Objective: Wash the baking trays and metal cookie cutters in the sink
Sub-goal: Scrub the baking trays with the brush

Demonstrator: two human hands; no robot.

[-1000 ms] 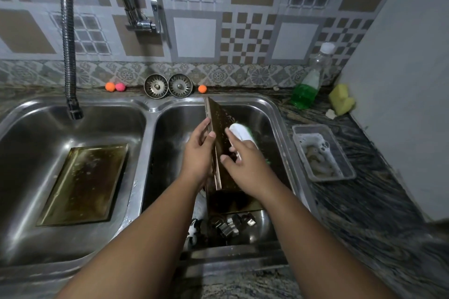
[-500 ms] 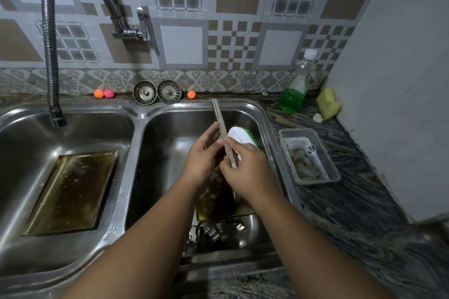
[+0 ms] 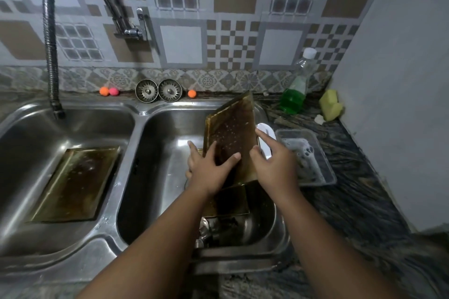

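Note:
A dirty brown baking tray (image 3: 230, 128) stands on edge in the right basin, its speckled face turned toward me and leaning right. My left hand (image 3: 211, 172) grips its lower left edge with fingers spread over the face. My right hand (image 3: 274, 167) is at the tray's right edge and holds a white brush (image 3: 266, 133), mostly hidden behind the tray. A second tray (image 3: 230, 204) lies flat beneath. Metal cookie cutters (image 3: 206, 226) sit at the basin's near end, partly hidden by my left forearm. A third greasy tray (image 3: 75, 182) lies in the left basin.
A flexible faucet (image 3: 51, 56) hangs over the left basin of the double steel sink (image 3: 136, 143). On the right counter sit a clear tub of suds (image 3: 306, 155), a green soap bottle (image 3: 295, 90) and a yellow sponge (image 3: 330, 104). Two strainers (image 3: 158, 90) stand behind the sink.
The held tray has turned from edge-on to face-on and tipped to the right. My left hand has shifted onto its face, and my right hand has moved to its right edge.

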